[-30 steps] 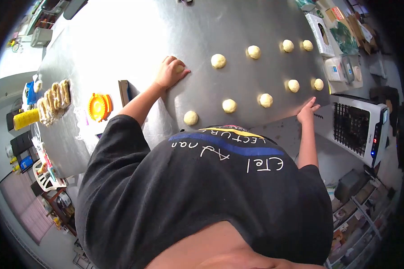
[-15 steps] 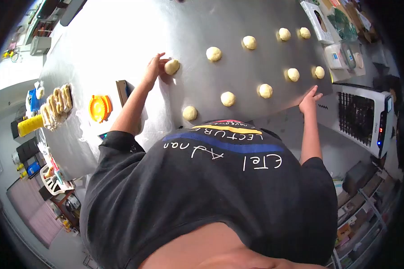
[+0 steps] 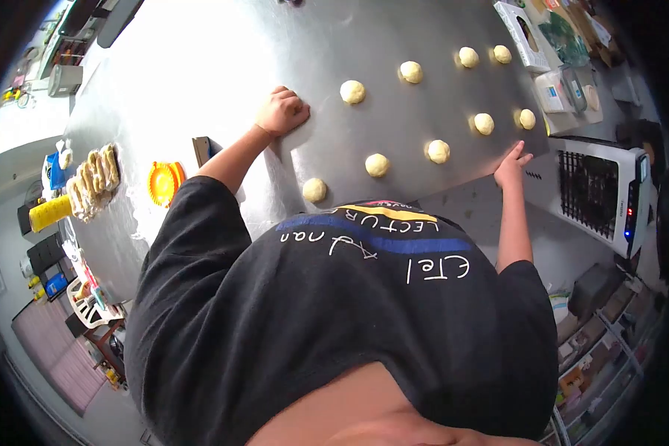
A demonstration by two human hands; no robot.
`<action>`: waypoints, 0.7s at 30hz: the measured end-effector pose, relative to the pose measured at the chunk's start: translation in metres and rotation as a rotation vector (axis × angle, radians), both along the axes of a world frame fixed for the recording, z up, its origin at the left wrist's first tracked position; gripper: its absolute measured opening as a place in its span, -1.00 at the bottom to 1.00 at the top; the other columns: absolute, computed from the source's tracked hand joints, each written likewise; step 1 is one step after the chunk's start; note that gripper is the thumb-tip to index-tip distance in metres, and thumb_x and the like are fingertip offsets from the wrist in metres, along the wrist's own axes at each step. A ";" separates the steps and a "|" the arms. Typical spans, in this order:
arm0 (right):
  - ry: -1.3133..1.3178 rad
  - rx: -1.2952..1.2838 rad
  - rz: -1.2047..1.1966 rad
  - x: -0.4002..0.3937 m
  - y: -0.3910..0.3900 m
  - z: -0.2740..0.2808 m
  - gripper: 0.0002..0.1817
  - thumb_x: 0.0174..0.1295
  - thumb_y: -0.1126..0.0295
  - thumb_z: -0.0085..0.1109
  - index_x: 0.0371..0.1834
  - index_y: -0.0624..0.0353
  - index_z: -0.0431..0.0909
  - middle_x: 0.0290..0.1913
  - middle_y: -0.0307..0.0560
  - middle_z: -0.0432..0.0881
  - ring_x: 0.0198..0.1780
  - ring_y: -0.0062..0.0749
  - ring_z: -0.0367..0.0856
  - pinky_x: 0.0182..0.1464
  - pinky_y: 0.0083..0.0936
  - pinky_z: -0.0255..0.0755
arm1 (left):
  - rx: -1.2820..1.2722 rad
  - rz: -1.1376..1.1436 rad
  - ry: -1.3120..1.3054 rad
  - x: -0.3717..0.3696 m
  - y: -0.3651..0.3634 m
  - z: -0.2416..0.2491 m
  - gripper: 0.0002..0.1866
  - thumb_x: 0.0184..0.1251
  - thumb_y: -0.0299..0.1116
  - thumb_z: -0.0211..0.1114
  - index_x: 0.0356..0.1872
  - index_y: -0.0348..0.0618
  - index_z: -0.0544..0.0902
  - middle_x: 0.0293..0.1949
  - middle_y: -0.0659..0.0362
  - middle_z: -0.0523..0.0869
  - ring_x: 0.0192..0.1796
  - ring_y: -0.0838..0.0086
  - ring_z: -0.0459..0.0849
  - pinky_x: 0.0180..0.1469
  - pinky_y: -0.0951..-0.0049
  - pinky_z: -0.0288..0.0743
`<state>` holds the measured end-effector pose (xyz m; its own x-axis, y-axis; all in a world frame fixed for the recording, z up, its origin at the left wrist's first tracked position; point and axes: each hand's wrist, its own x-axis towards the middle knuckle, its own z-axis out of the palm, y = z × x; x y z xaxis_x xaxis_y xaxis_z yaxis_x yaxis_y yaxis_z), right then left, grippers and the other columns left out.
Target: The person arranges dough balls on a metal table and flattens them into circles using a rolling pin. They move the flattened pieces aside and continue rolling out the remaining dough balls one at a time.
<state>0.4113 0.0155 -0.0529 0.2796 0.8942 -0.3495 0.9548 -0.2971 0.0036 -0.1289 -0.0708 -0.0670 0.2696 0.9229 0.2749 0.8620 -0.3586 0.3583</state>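
My left hand is closed, its fingers curled, and lies on the metal table where a dough ball was. That dough ball is now hidden under the hand. My right hand rests at the table's near edge with its fingers stretched out, just below a dough ball. Several pale round dough balls stand in two rows between and beyond my hands, among them one right of my left hand and one close to my shirt.
On the left lie an orange round mould, a dark flat-sided block, a yellow roll and a bunch of long pale pieces. Plastic boxes stand at the right end. Beyond the edge is a white appliance with a dark grille.
My left hand has moved from beside the dough ball to on top of it, and its fingers have curled in. The ball has gone out of sight. My right hand has stayed put.
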 end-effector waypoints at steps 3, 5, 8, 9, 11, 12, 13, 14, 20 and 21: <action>-0.037 0.064 0.048 0.008 0.000 -0.013 0.06 0.13 0.56 0.08 0.51 0.01 -0.55 0.46 0.53 -0.56 0.34 0.28 0.29 0.31 -0.16 0.30 | -0.109 0.159 0.088 0.012 -0.001 0.007 -0.80 0.13 -0.25 0.34 -0.50 -0.17 0.69 -0.41 0.16 0.70 -0.20 0.27 0.62 -0.04 0.31 0.51; -0.015 0.040 0.037 0.002 -0.002 -0.003 0.06 0.13 0.57 0.07 0.51 0.02 -0.55 0.46 0.53 -0.57 0.36 0.27 0.26 0.32 -0.16 0.29 | -0.297 0.414 0.124 0.029 -0.008 0.026 -0.72 0.18 -0.16 0.30 -0.37 -0.20 0.69 -0.22 0.06 0.69 -0.06 0.22 0.59 0.05 0.29 0.47; 0.035 0.003 0.011 0.002 0.002 -0.001 0.08 0.12 0.55 0.11 0.51 0.03 -0.56 0.45 0.55 -0.56 0.40 0.28 0.18 0.36 -0.16 0.23 | -0.367 0.485 0.169 0.027 -0.025 0.034 -0.59 0.17 -0.02 0.28 -0.15 -0.15 0.62 -0.05 0.03 0.60 0.06 0.17 0.52 0.10 0.25 0.46; 0.051 -0.015 0.009 0.004 0.001 -0.003 0.11 0.10 0.51 0.15 0.51 0.04 -0.57 0.45 0.58 -0.54 0.42 0.30 0.12 0.39 -0.15 0.18 | -0.427 0.467 0.127 0.017 -0.031 0.030 -0.45 0.13 -0.01 0.35 0.07 -0.12 0.50 0.11 -0.03 0.49 0.14 0.10 0.47 0.19 0.18 0.41; 0.043 0.016 0.004 0.002 -0.001 -0.003 0.07 0.13 0.56 0.09 0.51 0.00 -0.55 0.46 0.53 -0.56 0.40 0.26 0.18 0.36 -0.16 0.23 | -0.455 0.425 0.084 0.003 -0.043 0.034 -0.41 0.09 -0.04 0.38 0.09 -0.13 0.48 0.13 -0.04 0.47 0.16 0.07 0.45 0.21 0.16 0.39; 0.033 0.057 0.007 0.001 -0.003 -0.003 0.03 0.15 0.60 0.03 0.52 -0.03 -0.53 0.47 0.47 -0.58 0.39 0.22 0.23 0.33 -0.16 0.29 | -0.473 0.390 0.034 -0.002 -0.048 0.036 -0.38 0.06 -0.06 0.42 0.12 -0.13 0.46 0.15 -0.05 0.45 0.17 0.05 0.44 0.22 0.13 0.38; 0.038 0.050 0.000 0.001 -0.004 -0.004 0.03 0.15 0.60 0.03 0.52 -0.03 -0.53 0.47 0.47 -0.58 0.39 0.22 0.23 0.33 -0.16 0.29 | -0.418 0.344 0.043 -0.005 -0.050 0.034 -0.38 0.02 -0.12 0.47 0.09 -0.16 0.47 0.14 -0.04 0.45 0.17 0.06 0.44 0.23 0.13 0.36; 0.035 0.051 0.009 0.002 -0.004 -0.005 0.04 0.15 0.61 0.03 0.52 -0.05 -0.53 0.47 0.46 -0.58 0.37 0.22 0.26 0.32 -0.15 0.30 | -0.421 0.338 0.052 -0.006 -0.050 0.033 -0.38 0.02 -0.12 0.47 0.09 -0.16 0.47 0.14 -0.04 0.45 0.17 0.06 0.44 0.23 0.13 0.36; 0.027 0.008 -0.023 -0.003 -0.003 0.004 0.05 0.13 0.61 0.04 0.52 -0.06 -0.52 0.48 0.44 -0.56 0.31 0.22 0.35 0.29 -0.13 0.33 | -0.115 0.327 -0.018 0.010 -0.033 -0.001 -0.68 0.10 -0.16 0.42 -0.28 -0.19 0.62 -0.12 0.03 0.59 0.05 0.14 0.50 0.14 0.23 0.40; 0.025 0.023 -0.015 0.000 -0.002 0.000 0.06 0.12 0.61 0.05 0.52 -0.05 -0.52 0.48 0.45 -0.55 0.30 0.22 0.36 0.28 -0.13 0.33 | -0.058 0.318 -0.031 0.013 -0.031 0.003 -0.75 0.12 -0.19 0.41 -0.42 -0.18 0.65 -0.29 0.09 0.64 -0.01 0.17 0.54 0.11 0.25 0.42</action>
<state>0.4109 0.0134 -0.0533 0.2848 0.8977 -0.3360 0.9499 -0.3114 -0.0269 -0.1157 -0.1014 -0.0641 -0.0425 0.9739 0.2229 0.9158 -0.0512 0.3984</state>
